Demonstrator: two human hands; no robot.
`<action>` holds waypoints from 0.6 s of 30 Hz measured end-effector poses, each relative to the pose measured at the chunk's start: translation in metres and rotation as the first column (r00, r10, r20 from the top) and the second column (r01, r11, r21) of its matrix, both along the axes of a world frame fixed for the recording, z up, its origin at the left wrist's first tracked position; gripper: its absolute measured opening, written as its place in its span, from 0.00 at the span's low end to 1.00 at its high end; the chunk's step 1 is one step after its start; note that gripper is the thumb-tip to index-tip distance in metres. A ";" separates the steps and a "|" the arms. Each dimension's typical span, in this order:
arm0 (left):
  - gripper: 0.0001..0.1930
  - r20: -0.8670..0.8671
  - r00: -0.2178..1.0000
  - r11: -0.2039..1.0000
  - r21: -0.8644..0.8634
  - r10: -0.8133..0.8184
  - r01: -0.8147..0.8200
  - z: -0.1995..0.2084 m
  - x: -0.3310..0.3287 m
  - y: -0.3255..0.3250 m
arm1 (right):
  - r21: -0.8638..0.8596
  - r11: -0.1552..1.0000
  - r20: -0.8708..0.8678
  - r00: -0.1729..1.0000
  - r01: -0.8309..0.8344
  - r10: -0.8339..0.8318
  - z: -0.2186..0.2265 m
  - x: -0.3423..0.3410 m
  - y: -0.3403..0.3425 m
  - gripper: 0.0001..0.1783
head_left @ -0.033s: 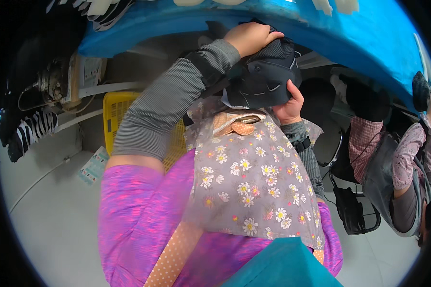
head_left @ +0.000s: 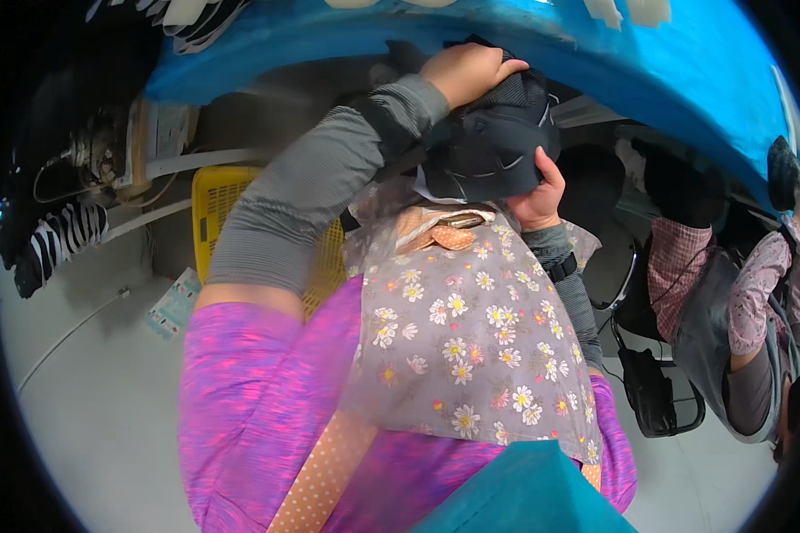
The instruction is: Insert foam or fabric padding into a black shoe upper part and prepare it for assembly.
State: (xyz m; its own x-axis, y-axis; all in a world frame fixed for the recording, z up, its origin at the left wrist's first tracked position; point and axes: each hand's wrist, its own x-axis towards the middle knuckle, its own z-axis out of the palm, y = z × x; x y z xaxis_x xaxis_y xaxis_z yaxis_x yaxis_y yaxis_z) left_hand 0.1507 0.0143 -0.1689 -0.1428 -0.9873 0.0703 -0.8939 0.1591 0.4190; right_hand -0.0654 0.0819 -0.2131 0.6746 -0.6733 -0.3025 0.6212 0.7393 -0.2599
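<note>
Both my hands hold a black cap (head_left: 493,147) over my lap, just in front of the blue-covered table edge. It has mesh-like cloth at the top and a smooth panel with light stitching lower down. My left hand (head_left: 469,73) is closed on the upper end, thumb pointing right and the other fingers hidden behind the wrist and cloth. My right hand (head_left: 539,194) pinches the lower right side, thumb on the front and fingers out of sight beneath. A pale edge shows at the cap's lower left.
A blue-covered table (head_left: 676,80) curves across the top with white pieces on it. A yellow basket (head_left: 218,204) stands left of my lap. Zebra-striped cloth (head_left: 69,235) hangs at the far left. At right a co-worker (head_left: 738,311) sits near a black chair (head_left: 653,391), holding dark cloth.
Almost nothing differs; my left forearm and the cap have shifted very slightly, and both hands keep their hold.
</note>
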 end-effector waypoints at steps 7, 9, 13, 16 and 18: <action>0.31 -0.191 0.943 0.951 -0.095 0.273 -0.295 -0.018 -0.013 0.013 | 0.015 1.000 0.013 1.000 -0.021 0.021 -0.011 0.000 -0.001 0.28; 0.31 -0.157 0.946 0.952 -0.071 0.284 -0.298 -0.002 -0.017 0.016 | 0.073 0.995 0.122 0.991 -0.066 0.057 -0.011 -0.003 -0.006 0.29; 0.28 -0.020 0.970 0.959 -0.149 0.241 -0.241 0.044 -0.027 0.017 | 0.125 0.992 0.216 0.976 -0.017 -0.011 -0.008 -0.001 -0.001 0.30; 0.26 0.043 0.971 0.950 -0.221 0.234 -0.219 0.052 -0.034 0.018 | 0.145 0.989 0.259 0.965 -0.001 -0.037 -0.015 -0.004 -0.006 0.30; 0.26 -0.004 0.971 0.969 -0.061 0.241 -0.241 0.036 -0.032 0.014 | 0.140 0.990 0.273 0.962 -0.021 -0.018 -0.013 -0.002 -0.007 0.30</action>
